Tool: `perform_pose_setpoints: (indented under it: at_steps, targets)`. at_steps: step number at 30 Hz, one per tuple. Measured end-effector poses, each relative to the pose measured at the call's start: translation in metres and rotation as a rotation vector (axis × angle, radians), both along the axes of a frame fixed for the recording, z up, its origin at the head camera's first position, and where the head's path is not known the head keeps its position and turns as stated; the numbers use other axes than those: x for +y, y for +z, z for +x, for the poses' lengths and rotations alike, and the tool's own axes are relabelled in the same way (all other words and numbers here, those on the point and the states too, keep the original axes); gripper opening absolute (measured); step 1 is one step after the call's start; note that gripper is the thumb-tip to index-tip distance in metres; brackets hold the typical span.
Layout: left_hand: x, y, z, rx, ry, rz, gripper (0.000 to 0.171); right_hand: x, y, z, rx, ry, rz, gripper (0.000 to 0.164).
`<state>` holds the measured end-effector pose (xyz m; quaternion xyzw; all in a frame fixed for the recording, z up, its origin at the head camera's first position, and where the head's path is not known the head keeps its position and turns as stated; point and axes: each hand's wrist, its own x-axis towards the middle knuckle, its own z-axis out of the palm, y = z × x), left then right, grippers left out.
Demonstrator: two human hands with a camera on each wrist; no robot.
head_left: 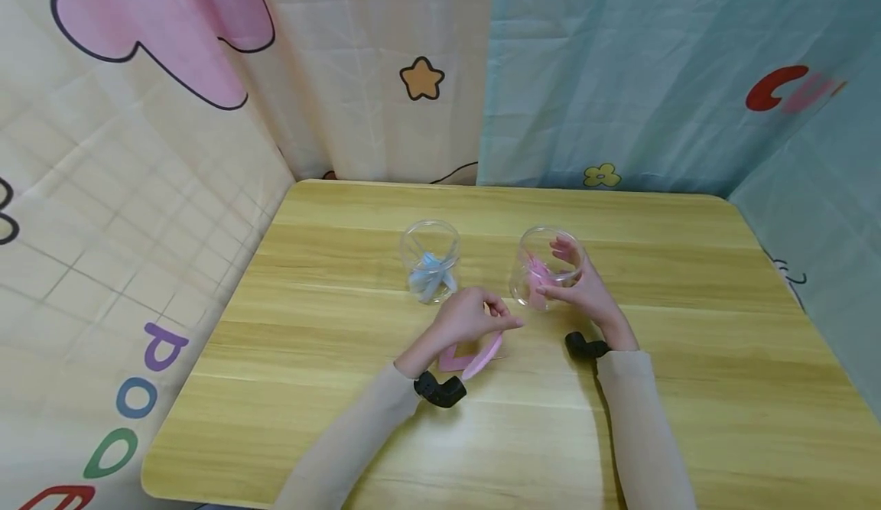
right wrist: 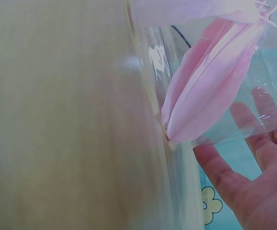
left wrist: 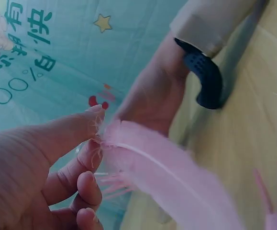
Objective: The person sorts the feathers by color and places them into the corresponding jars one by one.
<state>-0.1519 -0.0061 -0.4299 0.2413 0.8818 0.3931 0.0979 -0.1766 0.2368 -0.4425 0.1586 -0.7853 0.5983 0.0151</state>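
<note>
My left hand (head_left: 471, 316) pinches a pink feather (head_left: 484, 355) by its quill end between thumb and fingertips. The feather (left wrist: 167, 167) hangs down over the table in front of the two cups. My right hand (head_left: 590, 292) holds a clear cup (head_left: 517, 279) from its right side, the thumb at the front and the fingers round the far side. Inside that cup stand several pink feathers (right wrist: 210, 91). Left of it, a second clear cup (head_left: 406, 254) holds light blue feathers (head_left: 432, 274). More pink (head_left: 450, 360) lies on the table beneath my left hand, partly hidden.
The wooden table (head_left: 310, 326) carries both cups near its middle. Printed curtains (head_left: 385, 28) stand along its back edge and both sides. A black wrist camera (head_left: 440, 390) sits on the left wrist, another (head_left: 585, 346) on the right.
</note>
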Motion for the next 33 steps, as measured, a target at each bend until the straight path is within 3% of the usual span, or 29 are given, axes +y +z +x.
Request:
perform_pose_setpoints:
  at_steps: [5,11,15,21,25,33]
  targets:
    - [0.01,0.031,-0.019,0.062,0.033,0.184,0.026,0.001,-0.002,-0.001,-0.005,0.015,-0.02,0.084]
    - [0.029,0.059,-0.045,0.102,0.105,0.558,0.023,0.002,-0.002,-0.002,-0.018,0.012,-0.031,0.085]
    - [0.045,0.063,-0.059,0.105,0.184,0.766,0.022,0.001,-0.002,-0.002,-0.018,0.012,-0.039,0.084]
    - [0.067,0.052,-0.071,0.166,0.332,0.974,0.02,-0.001,-0.004,0.001,-0.025,0.002,-0.031,0.085]
    - [0.076,0.044,-0.074,0.19,0.363,0.994,0.019,-0.002,-0.004,0.001,-0.029,-0.004,-0.024,0.086]
    - [0.078,0.032,-0.072,0.2,0.283,0.85,0.022,-0.001,0.0,0.001,-0.021,-0.004,-0.009,0.085]
